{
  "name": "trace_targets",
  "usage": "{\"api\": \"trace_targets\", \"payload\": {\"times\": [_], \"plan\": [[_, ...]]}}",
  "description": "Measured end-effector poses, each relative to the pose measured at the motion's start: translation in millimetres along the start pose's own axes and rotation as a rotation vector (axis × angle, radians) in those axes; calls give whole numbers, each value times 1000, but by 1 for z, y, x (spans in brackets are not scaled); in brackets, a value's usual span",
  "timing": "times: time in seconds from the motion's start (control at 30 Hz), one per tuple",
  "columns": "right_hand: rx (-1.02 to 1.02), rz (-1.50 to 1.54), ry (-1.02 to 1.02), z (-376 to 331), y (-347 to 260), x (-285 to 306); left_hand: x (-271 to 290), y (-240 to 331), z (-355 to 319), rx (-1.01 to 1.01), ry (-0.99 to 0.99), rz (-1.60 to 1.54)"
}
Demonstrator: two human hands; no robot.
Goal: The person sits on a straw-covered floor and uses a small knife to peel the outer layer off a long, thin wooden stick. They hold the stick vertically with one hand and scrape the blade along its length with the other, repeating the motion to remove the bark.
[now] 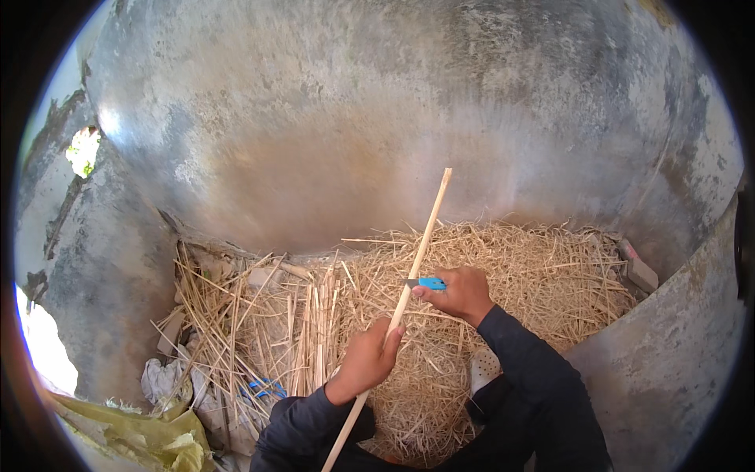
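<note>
A long pale wooden stick [432,220], possibly bamboo, slants from the lower edge up toward the wall. My left hand [365,359] is closed around its lower half. In my right hand [465,294] is a blue-handled utility knife [432,283], gripped with the thumb along its near side. The dark blade points left and meets the stick at about its middle, a little above my left hand. Below my hands lies a thick layer of straw-like shavings [425,370].
Thin split strips [318,330] lie at left, near a small blue object [263,388] I cannot make out. A yellowish sheet [134,433] and whitish cloth [163,380] sit lower left. A brick [641,275] stands at right. Grey walls [377,118] enclose the spot; a light shoe [484,370] rests on the straw.
</note>
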State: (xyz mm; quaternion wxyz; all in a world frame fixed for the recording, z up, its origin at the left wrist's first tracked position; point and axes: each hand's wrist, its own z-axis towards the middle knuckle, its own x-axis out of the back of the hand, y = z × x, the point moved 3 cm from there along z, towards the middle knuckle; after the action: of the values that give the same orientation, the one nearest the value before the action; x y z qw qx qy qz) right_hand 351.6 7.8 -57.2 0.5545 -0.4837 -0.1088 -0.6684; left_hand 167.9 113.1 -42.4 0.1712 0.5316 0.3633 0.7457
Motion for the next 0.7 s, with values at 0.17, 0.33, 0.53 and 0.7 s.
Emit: {"api": "trace_targets", "payload": {"times": [0.17,0.33,0.53,0.7], "plan": [[-8,-51,-112,-2,5,-16,1,-7,-12,55,-74,33],[230,10,-23,-6,-9,-33,7,-18,-21,106,-105,-30],[-62,-33,-221,5,23,-37,-18,-4,-71,268,-187,-416],[37,118,-433,-31,-16,-35,-29,-9,-99,504,-32,-936]]}}
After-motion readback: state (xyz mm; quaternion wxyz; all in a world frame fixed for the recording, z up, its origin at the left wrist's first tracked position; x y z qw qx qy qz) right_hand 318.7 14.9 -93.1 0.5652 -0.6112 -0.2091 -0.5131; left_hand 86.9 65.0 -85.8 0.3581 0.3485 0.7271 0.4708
